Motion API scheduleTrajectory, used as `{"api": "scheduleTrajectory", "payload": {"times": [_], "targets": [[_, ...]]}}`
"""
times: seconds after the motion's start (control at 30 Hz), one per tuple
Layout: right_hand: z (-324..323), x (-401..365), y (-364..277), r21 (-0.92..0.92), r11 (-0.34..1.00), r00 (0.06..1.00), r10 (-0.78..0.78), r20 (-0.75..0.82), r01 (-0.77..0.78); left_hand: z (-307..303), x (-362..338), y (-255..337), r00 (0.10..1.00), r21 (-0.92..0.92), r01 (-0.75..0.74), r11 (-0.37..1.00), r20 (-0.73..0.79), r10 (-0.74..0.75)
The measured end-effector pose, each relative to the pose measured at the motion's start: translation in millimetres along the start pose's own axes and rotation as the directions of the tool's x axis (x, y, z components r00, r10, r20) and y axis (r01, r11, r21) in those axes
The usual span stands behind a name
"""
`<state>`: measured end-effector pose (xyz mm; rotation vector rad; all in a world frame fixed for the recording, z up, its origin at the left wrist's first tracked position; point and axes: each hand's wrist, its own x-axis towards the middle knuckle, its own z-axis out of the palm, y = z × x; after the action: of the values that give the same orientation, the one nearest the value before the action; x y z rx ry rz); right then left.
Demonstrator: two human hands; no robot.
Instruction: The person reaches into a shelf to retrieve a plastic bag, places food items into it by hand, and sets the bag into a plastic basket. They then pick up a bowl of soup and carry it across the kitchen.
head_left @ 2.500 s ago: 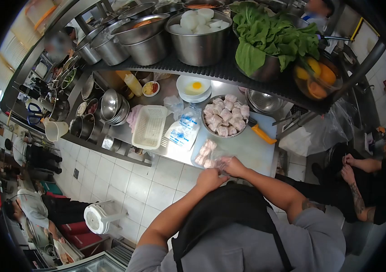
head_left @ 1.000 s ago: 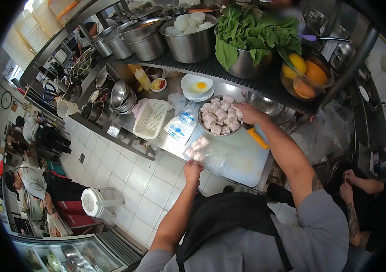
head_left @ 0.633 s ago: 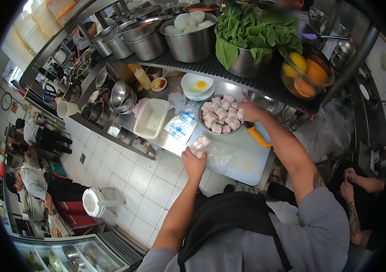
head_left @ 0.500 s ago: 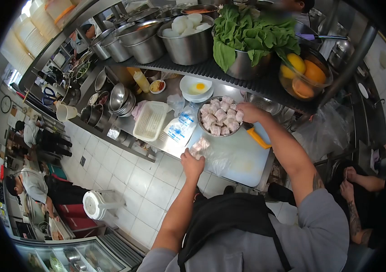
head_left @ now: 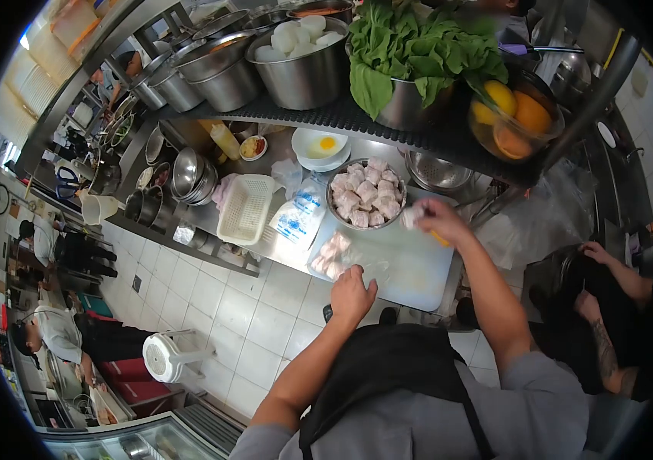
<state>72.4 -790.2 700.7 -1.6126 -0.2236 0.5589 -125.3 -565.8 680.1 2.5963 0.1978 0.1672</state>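
My right hand is above the right part of the pale cutting board, fingers closed on a pale wrapped piece. Beneath that hand part of a yellow handle shows. My left hand is at the board's front edge, thumb apart from the fingers, with nothing seen in it. Just beyond it, pink meat pieces lie beside clear plastic film. A round metal bowl heaped with wrapped pieces stands at the board's back edge.
A white basket and a printed plastic bag are left of the board. Behind are a bowl with egg and a colander. Overhead, a shelf holds pots and greens. A co-worker's arms show at right.
My right hand has moved from the bowl's edge down and right over the board, holding a piece. My left hand has shifted right, away from the meat pieces. The view has shifted slightly.
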Motion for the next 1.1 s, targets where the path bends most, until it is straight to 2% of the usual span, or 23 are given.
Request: {"api": "scheduleTrajectory", "payload": {"times": [0.03,0.1,0.17,0.27,0.37,0.47,0.57,0.63,0.67,0.77,0.87,0.97,1.07,1.1], "targets": [[8.4,-22.4,10.5,0.084,0.996,0.999,0.034,0.042,-0.038,3.5,0.5,-5.8,1.0,-0.036,0.015,0.999,0.01,-0.014],[26.5,-51.8,46.9,0.026,0.97,0.96,0.233,0.153,-0.24,-0.2,1.4,-9.2,0.997,-0.111,0.057,0.992,0.052,-0.051],[58.8,-72.6,67.8,-0.005,0.96,0.947,0.278,0.159,-0.281,-15.1,5.8,-5.0,0.989,-0.183,0.109,0.977,0.117,-0.088],[112.3,-74.5,91.4,0.019,0.968,0.966,0.25,-0.062,-0.249,-25.0,9.8,-8.3,0.984,-0.236,0.09,0.967,0.17,-0.05],[156.7,-69.2,73.1,0.411,0.889,0.937,0.297,-0.182,-0.202,-25.2,13.5,-17.1,0.983,-0.3,-0.053,0.952,0.153,0.103],[184.3,-56.2,79.1,0.716,0.691,0.914,0.35,-0.207,-0.103,-23.6,15.2,-27.0,0.949,-0.317,-0.267,0.91,0.077,0.305],[199.2,-42.9,90.2,0.593,0.805,0.929,0.233,-0.288,-0.018,-27.5,20.5,-36.0,0.884,-0.316,-0.42,0.851,0.071,0.463],[199.8,-40.4,102.5,0.28,0.958,0.942,0.032,-0.335,0.067,-26.2,23.3,-42.6,0.864,-0.339,-0.458,0.821,0.048,0.502],[197.6,-39.6,108.2,0.106,0.988,0.941,-0.073,-0.331,0.114,-25.3,26.2,-45.0,0.853,-0.35,-0.479,0.805,0.032,0.522],[194.6,-51.5,87.6,-0.204,0.978,0.966,-0.01,-0.26,-0.045,-29.5,30.9,-47.0,0.852,-0.358,-0.458,0.813,0.081,0.516],[195.0,-46.7,94.7,-0.35,0.926,0.964,-0.208,-0.165,0.14,-29.7,40.0,-47.3,0.836,-0.4,-0.48,0.781,0.062,0.545],[205.2,-31.3,97.5,-0.115,0.991,0.969,-0.097,-0.226,0.072,-31.5,43.1,-45.1,0.805,-0.376,-0.539,0.754,0.036,0.593],[211.4,-9.0,141.8,0.159,0.97,0.95,-0.133,-0.282,0.183,-28.4,43.2,-55.3,0.787,-0.381,-0.513,0.769,0.15,0.598],[211.8,-8.2,142.2,0.039,0.977,0.93,-0.187,-0.317,0.21,-31.8,46.8,-60.9,0.799,-0.4,-0.512,0.76,0.103,0.592]]}}
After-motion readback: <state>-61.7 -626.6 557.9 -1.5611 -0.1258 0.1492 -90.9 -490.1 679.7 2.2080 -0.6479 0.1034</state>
